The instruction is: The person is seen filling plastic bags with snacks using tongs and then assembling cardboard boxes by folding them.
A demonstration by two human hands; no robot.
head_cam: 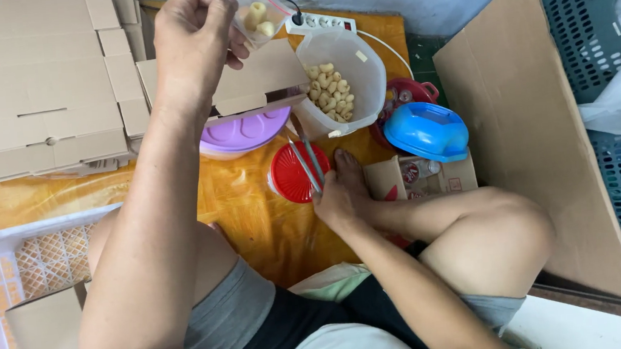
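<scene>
Cardboard everywhere: flat, unfolded brown boxes [28, 80] stacked at the upper left, one more folded box [241, 82] lying over a purple lid [246, 131], and a big plain sheet of cardboard [542, 137] leaning at the right against a grey crate [607, 24]. Up top, the left hand [192, 45] is raised, arm stretched out long from the body, its grip pinched on a small clear bag [259, 16] with a pink zip edge, a few pale shell-shaped snacks inside. Just below and to the right of it stands a large clear tub [339, 80], tilted open toward the camera, with a heap of the same pale snacks at its bottom. Down at the orange floor mat [253, 210], the right hand [339, 191] rests low beside the bent knee, grip closed around metal tongs [308, 163] (the tips point up over a red round lid [297, 172]). A blue lid [428, 131] sits on a small printed carton [421, 177] with red and white marks, and a red container [409, 93] peeks out behind it. White power strip [318, 22] lies along the far wall. White plastic basket [9, 279] at lower left, a brown cardboard piece [45, 336] propped in it.
</scene>
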